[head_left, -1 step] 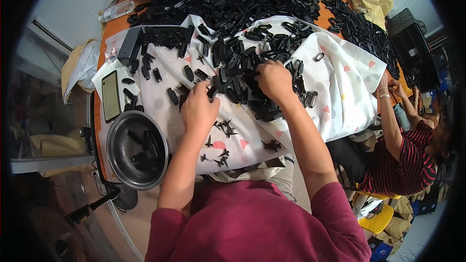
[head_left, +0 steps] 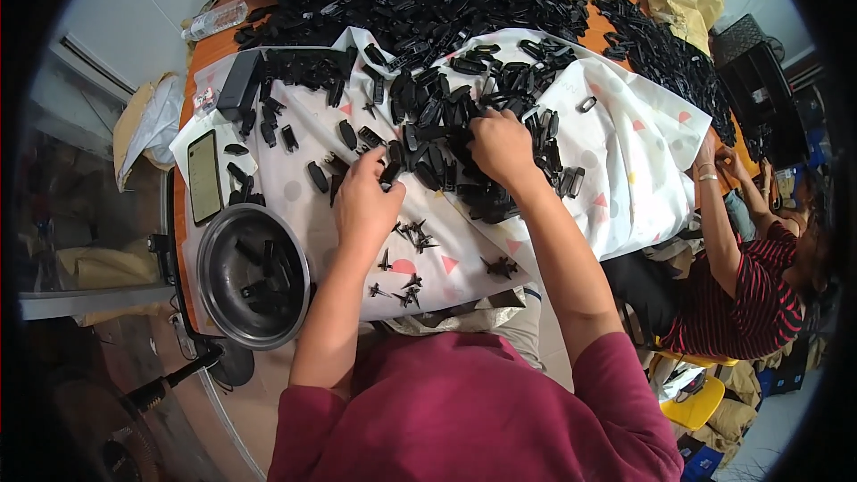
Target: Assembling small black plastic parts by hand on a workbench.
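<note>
My left hand [head_left: 369,199] is closed, its fingertips pinching a small black plastic part [head_left: 390,175] over the cloth. To its right, my right hand [head_left: 502,145] is closed round a dark elongated thing [head_left: 436,134] that points left toward the left hand; its kind cannot be made out. Around and beyond both hands lies a loose heap of black oval plastic parts [head_left: 432,109]. Several small black pronged pieces [head_left: 413,234] are scattered on the cloth nearer to me. A few single parts, such as a black oval cover [head_left: 318,177], lie left of my left hand.
A metal bowl [head_left: 207,303] with some black parts stands at the left edge. Near it are a phone [head_left: 204,177] and a dark grey box [head_left: 239,86]. A big mound of black parts [head_left: 402,0] fills the back. A co-worker [head_left: 741,277] sits at the right.
My left fingers have shifted very slightly around the small part. My right hand has moved a touch to the left, and the scattered pieces have stayed put.
</note>
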`<state>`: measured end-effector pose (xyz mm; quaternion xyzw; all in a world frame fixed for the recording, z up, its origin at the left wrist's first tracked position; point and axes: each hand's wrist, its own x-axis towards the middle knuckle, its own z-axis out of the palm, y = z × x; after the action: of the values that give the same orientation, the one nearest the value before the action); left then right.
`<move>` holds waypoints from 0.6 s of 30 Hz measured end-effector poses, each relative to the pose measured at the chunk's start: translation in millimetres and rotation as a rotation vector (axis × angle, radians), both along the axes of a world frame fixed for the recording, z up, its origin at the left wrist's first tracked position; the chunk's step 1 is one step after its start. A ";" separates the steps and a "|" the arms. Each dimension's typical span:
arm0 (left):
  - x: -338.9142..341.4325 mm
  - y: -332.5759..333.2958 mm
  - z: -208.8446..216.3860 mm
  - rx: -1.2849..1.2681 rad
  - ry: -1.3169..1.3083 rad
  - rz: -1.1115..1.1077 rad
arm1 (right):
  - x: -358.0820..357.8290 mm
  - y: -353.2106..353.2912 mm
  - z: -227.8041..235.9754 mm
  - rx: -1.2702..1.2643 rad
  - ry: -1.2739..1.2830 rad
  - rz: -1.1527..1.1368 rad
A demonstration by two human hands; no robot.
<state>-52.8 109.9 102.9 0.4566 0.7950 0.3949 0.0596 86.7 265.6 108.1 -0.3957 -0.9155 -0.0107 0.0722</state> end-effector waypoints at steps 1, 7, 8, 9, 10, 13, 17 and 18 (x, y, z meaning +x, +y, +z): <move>-1.6 -4.3 0.6 -0.003 0.005 0.003 | -5.4 0.7 -2.4 0.020 -0.044 0.005; -0.8 -26.6 13.0 0.206 -1.095 -0.167 | -8.4 -20.2 30.9 -0.230 0.358 -0.031; 2.0 -28.5 14.2 0.190 -1.053 -0.185 | -7.9 -30.2 39.2 -0.234 0.353 -0.028; 6.3 -30.7 13.6 0.219 -1.056 -0.240 | -8.8 -42.3 47.2 -0.744 0.745 -0.016; 10.6 -32.4 15.9 0.242 -1.056 -0.263 | -8.7 -53.5 57.2 -1.257 1.130 -0.007; 21.7 -34.2 24.4 0.288 -1.024 -0.316 | -8.2 -75.3 68.4 -1.600 1.427 -0.020; 27.0 -35.9 26.6 0.359 -0.853 -0.336 | 1.7 -86.3 65.0 -1.687 1.495 -0.140; 25.3 -36.4 30.2 0.353 -0.804 -0.316 | 3.3 -89.0 66.0 -1.642 1.461 -0.146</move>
<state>-27.5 73.5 133.1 0.3863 0.5501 0.6558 0.3437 90.0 176.6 174.1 -0.2875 -0.3550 0.8336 0.3105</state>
